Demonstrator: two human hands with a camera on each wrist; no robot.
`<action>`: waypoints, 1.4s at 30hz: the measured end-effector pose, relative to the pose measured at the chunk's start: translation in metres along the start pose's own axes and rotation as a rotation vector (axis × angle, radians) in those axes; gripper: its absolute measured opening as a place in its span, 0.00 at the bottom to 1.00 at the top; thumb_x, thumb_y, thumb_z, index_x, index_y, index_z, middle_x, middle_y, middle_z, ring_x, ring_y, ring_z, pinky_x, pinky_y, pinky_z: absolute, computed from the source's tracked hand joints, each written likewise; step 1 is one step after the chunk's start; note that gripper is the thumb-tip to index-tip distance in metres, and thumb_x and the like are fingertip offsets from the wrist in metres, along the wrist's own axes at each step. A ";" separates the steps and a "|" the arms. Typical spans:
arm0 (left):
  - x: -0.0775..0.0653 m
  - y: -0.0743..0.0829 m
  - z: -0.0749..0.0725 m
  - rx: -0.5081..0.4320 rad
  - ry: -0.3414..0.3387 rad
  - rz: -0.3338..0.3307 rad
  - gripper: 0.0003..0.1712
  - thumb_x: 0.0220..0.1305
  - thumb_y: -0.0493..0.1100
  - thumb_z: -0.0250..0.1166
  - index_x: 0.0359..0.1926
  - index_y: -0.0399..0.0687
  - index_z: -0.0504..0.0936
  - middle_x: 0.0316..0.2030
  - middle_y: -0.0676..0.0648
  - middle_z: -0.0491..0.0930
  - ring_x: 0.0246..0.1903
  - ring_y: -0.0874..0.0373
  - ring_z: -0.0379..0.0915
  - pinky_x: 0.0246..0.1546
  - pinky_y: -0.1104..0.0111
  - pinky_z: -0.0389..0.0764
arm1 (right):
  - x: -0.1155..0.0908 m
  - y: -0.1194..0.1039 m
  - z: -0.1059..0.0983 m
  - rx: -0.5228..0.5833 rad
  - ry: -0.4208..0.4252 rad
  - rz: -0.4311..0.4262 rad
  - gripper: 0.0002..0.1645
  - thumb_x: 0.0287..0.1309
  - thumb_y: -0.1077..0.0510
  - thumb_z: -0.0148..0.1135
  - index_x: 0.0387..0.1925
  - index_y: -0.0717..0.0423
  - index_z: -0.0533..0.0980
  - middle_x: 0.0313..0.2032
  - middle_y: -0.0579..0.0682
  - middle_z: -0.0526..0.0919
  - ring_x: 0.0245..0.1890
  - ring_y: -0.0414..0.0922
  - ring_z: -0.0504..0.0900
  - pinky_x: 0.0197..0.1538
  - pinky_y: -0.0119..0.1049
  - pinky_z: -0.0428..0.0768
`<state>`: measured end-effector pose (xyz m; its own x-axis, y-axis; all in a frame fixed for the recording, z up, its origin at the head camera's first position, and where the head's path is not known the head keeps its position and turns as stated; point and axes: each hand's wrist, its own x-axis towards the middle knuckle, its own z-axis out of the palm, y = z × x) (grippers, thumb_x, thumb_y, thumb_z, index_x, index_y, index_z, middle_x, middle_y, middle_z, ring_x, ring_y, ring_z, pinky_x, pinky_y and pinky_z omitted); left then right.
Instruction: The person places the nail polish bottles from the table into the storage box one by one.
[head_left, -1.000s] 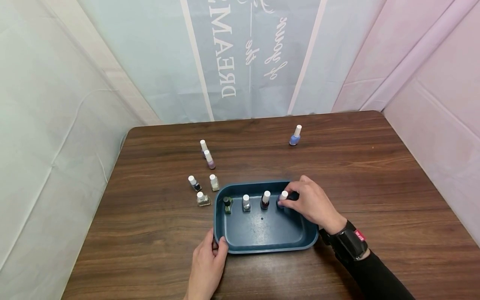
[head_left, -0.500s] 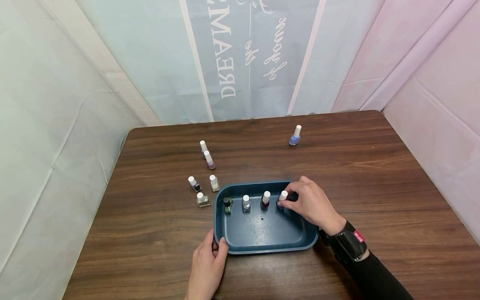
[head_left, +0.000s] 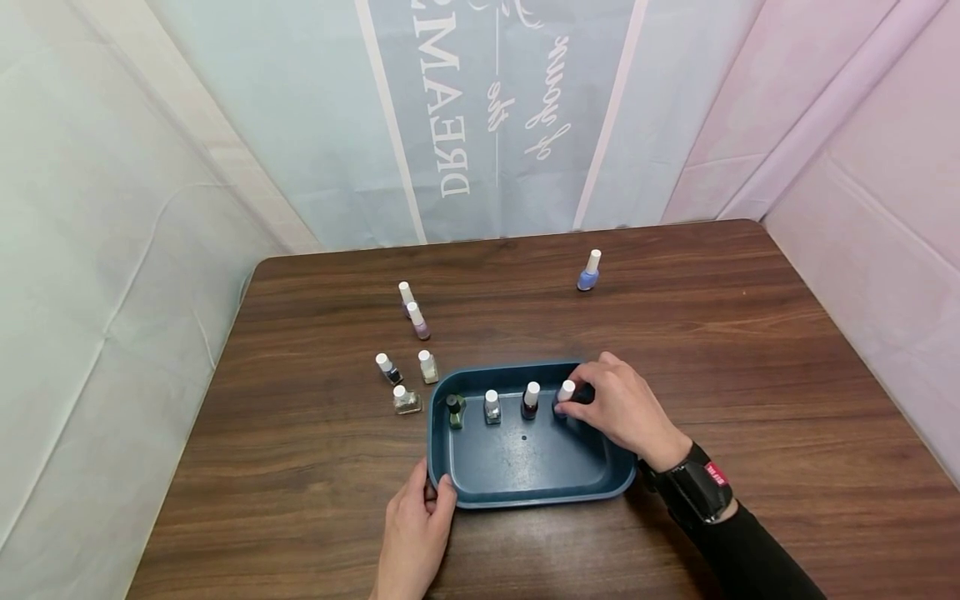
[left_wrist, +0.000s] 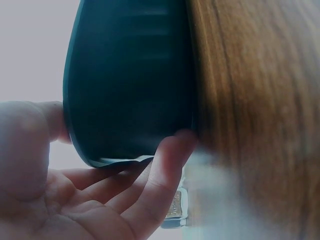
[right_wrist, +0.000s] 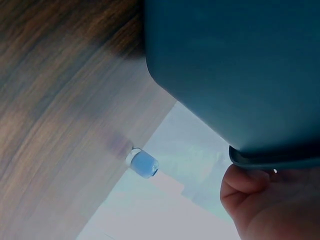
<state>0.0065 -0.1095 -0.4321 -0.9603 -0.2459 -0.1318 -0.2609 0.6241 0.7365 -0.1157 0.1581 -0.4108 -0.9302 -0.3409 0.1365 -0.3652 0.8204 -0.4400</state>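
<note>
A dark blue tray [head_left: 525, 479] lies on the table. My left hand [head_left: 414, 533] grips its near left corner, thumb at the rim and fingers along the outer wall, as the left wrist view also shows. Inside the tray, my right hand [head_left: 626, 408] pinches a nail polish bottle [head_left: 567, 389] with a white cap, its bluish body partly hidden by the fingers. To its left in a row stand a dark red nail polish bottle [head_left: 531, 402], a clear silvery one [head_left: 492, 408] and a green one with a black cap [head_left: 455, 412].
Left of the tray stand a dark bottle [head_left: 388, 368], a pale one [head_left: 428, 367] and a clear glittery one [head_left: 407, 400]. Farther back are two purplish bottles, the front one [head_left: 418, 322] overlapping the other [head_left: 407, 295]. A blue bottle [head_left: 588, 272] stands near the far edge.
Both hands, the tray and the bottles keep their places; the head view shifts only very slightly.
</note>
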 end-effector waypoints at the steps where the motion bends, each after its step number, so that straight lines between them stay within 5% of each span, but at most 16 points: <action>1: 0.000 0.000 0.000 0.001 -0.001 0.000 0.05 0.63 0.42 0.59 0.40 0.50 0.79 0.21 0.58 0.74 0.21 0.71 0.67 0.26 0.76 0.72 | 0.000 0.000 0.000 0.000 0.001 -0.001 0.16 0.41 0.45 0.78 0.30 0.46 0.82 0.25 0.40 0.79 0.26 0.38 0.63 0.25 0.30 0.63; 14: 0.002 0.001 -0.001 0.016 -0.011 -0.023 0.10 0.64 0.43 0.59 0.45 0.48 0.80 0.23 0.57 0.76 0.23 0.70 0.68 0.27 0.76 0.72 | -0.002 0.002 -0.010 0.091 -0.086 0.033 0.22 0.41 0.47 0.78 0.38 0.51 0.81 0.35 0.48 0.81 0.35 0.43 0.69 0.32 0.31 0.70; 24: 0.002 0.002 -0.002 0.012 -0.009 -0.019 0.08 0.64 0.42 0.59 0.44 0.49 0.79 0.23 0.57 0.75 0.22 0.70 0.67 0.26 0.76 0.72 | -0.005 0.013 -0.031 0.158 -0.086 -0.021 0.26 0.41 0.48 0.78 0.42 0.54 0.80 0.38 0.50 0.81 0.37 0.45 0.70 0.36 0.32 0.69; 34: 0.002 0.002 -0.002 0.019 -0.007 -0.016 0.08 0.64 0.42 0.59 0.43 0.49 0.80 0.23 0.57 0.75 0.22 0.70 0.67 0.26 0.76 0.72 | 0.010 0.037 -0.046 0.175 0.114 -0.074 0.09 0.56 0.59 0.67 0.40 0.54 0.79 0.36 0.47 0.81 0.35 0.40 0.72 0.39 0.37 0.70; 42: 0.001 0.003 -0.001 0.026 -0.030 -0.047 0.10 0.64 0.43 0.58 0.45 0.49 0.79 0.24 0.56 0.75 0.23 0.69 0.67 0.26 0.75 0.71 | 0.044 0.056 -0.041 0.261 0.190 0.097 0.15 0.63 0.57 0.61 0.48 0.60 0.76 0.40 0.54 0.82 0.37 0.44 0.75 0.38 0.30 0.70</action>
<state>0.0046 -0.1091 -0.4295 -0.9493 -0.2531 -0.1865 -0.3081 0.6313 0.7117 -0.1788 0.2082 -0.3932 -0.9596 -0.1552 0.2346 -0.2752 0.6910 -0.6685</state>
